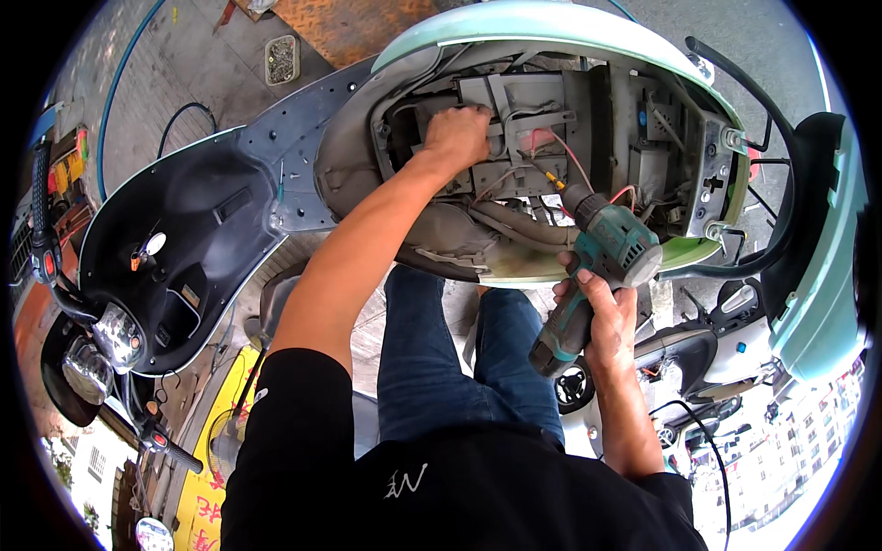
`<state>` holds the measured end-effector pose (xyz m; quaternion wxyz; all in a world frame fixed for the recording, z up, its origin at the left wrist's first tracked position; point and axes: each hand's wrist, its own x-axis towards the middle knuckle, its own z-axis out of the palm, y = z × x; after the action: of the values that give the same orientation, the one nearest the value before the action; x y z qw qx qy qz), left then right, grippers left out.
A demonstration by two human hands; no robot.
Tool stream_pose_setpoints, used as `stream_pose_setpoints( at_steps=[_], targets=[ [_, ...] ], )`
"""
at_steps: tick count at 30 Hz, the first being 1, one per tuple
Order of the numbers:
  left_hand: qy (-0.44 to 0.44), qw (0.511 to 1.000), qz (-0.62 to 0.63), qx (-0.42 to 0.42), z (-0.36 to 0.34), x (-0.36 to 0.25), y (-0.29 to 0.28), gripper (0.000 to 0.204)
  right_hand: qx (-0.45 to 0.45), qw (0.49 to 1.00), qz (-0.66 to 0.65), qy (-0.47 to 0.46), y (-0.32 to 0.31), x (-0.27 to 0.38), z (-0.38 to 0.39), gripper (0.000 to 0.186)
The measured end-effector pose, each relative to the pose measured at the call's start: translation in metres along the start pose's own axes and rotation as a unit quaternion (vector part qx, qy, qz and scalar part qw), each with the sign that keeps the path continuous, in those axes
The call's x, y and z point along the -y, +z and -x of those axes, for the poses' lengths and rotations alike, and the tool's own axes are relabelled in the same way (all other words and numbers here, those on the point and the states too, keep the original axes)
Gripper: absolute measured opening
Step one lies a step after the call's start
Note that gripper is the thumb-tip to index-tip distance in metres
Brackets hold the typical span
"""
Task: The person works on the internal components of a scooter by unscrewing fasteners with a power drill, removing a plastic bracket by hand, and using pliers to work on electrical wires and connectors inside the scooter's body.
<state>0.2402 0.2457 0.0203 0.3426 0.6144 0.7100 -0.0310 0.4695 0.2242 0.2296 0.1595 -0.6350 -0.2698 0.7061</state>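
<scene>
At the far left is a black handlebar grip (41,195) of the scooter (542,18), which lies across the view with its middle open. The left hand (457,138) reaches into that middle; its fingers are bent, but their tips are hidden, so one cannot tell if they hold anything. Next, the drill (614,243) (teal and black) points its bit up and left over the opening. The right hand (608,317) has its fingers wrapped tight around the drill's handle. A pale green cover (822,285) is at the far right.
</scene>
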Motion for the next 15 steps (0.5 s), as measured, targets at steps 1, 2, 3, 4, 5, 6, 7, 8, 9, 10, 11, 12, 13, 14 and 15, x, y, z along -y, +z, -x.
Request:
stream_pose_setpoints(
  at_steps=[1,2,3,4,5,6,7,8,9,10,11,12,13,14,15],
  targets=[
    [-0.005,1.0,0.007,-0.007,0.001,0.001,-0.002,0.039,-0.002,1.0,0.006,-0.003,-0.002,-0.002,0.0,0.042],
    [-0.01,1.0,0.013,-0.013,0.002,0.003,-0.004,0.039,-0.004,1.0,0.011,-0.006,-0.004,-0.003,0.0,0.044],
    [-0.014,1.0,0.019,-0.019,0.003,0.002,-0.006,0.038,-0.006,1.0,0.017,-0.009,-0.006,-0.003,0.0,0.046],
    [-0.028,0.999,0.02,-0.024,0.005,0.002,-0.005,0.039,-0.016,1.0,0.016,-0.01,-0.002,0.0,0.001,0.046],
    [-0.037,0.997,0.042,-0.044,0.005,0.0,-0.003,0.037,-0.018,1.0,0.009,-0.012,-0.001,0.0,0.001,0.045],
    [-0.046,0.995,0.063,-0.063,0.005,-0.003,-0.001,0.035,-0.02,1.0,0.003,-0.014,0.0,0.001,0.0,0.045],
    [-0.055,0.991,0.085,-0.083,0.004,-0.005,0.0,0.033,-0.022,1.0,-0.002,-0.015,0.0,0.002,-0.001,0.045],
    [-0.05,0.987,0.127,-0.089,0.001,-0.008,0.002,0.031,-0.028,0.999,-0.005,-0.02,-0.001,0.002,-0.003,0.045],
    [-0.046,0.98,0.17,-0.094,-0.005,-0.012,0.003,0.029,-0.033,0.999,-0.007,-0.025,-0.001,0.001,-0.005,0.045],
    [-0.047,0.972,0.211,-0.097,-0.005,-0.011,0.005,0.027,-0.037,0.999,-0.01,-0.024,0.0,-0.001,-0.005,0.046],
    [-0.046,0.969,0.229,-0.074,-0.007,-0.007,0.007,0.026,-0.038,0.999,-0.014,-0.02,0.001,-0.001,-0.006,0.046],
    [-0.046,0.966,0.248,-0.052,-0.01,-0.002,0.007,0.026,-0.04,0.999,-0.017,-0.016,0.003,0.001,-0.006,0.046],
    [-0.044,0.962,0.266,-0.034,-0.015,0.002,0.005,0.025,-0.041,0.999,-0.02,-0.017,0.004,0.005,-0.009,0.046],
    [-0.025,0.967,0.255,0.012,-0.017,0.007,0.003,0.027,-0.036,0.999,-0.021,-0.033,0.007,0.009,-0.009,0.043],
    [-0.014,0.967,0.255,0.004,-0.015,0.01,0.004,0.025,-0.03,0.999,-0.011,-0.033,0.007,0.012,-0.012,0.042]
  ],
)
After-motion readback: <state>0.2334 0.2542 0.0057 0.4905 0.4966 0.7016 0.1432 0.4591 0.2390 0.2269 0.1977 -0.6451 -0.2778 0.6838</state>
